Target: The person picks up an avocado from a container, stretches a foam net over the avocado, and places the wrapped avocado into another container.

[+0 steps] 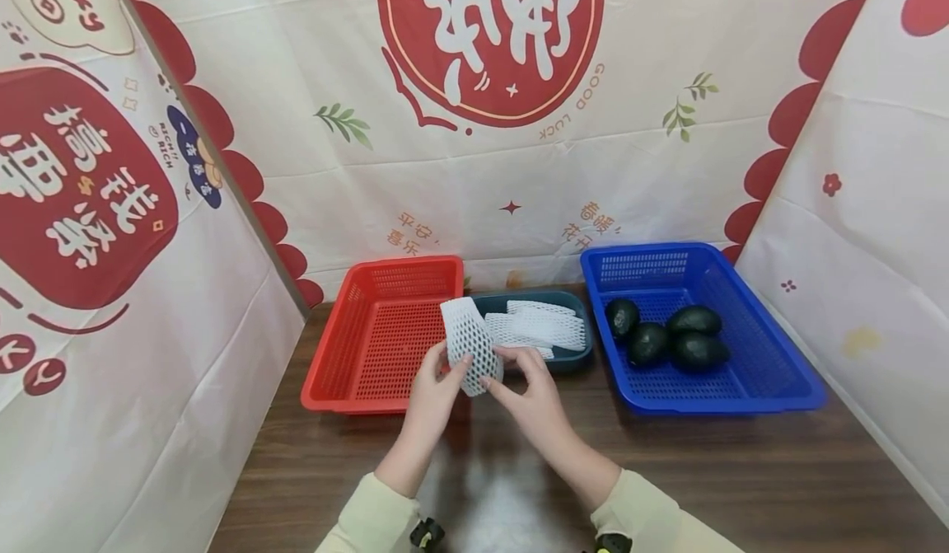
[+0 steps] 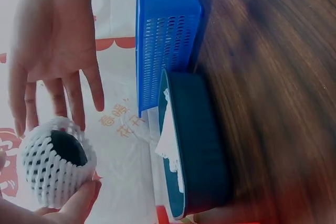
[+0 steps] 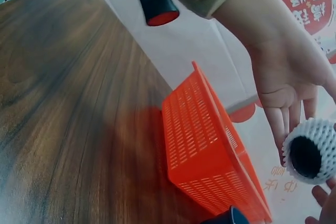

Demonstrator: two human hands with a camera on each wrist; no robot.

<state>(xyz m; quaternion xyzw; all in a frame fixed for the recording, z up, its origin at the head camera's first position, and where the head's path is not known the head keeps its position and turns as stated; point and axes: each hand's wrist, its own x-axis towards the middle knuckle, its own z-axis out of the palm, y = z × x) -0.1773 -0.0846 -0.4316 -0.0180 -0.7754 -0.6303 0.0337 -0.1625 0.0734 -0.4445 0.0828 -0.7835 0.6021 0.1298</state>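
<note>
A white foam net sleeve (image 1: 473,347) is held up between both hands in the head view. Through its open end a dark green avocado (image 2: 68,148) shows in the left wrist view, and the avocado (image 3: 305,157) shows in the right wrist view too. My left hand (image 1: 432,392) holds the netted avocado from the left, thumb on the near side. From the right, my right hand (image 1: 535,392) pinches the net between thumb and fingers. Just behind the hands, more flat white foam nets (image 1: 537,325) lie in a dark teal tray (image 1: 571,362).
A red basket (image 1: 334,363) with no fruit visible stands at the left. On the right, a blue basket (image 1: 630,388) holds several dark avocados (image 1: 693,347). All stand on a brown wood-grain table (image 1: 741,479), with printed cloth (image 1: 482,182) behind and at the sides.
</note>
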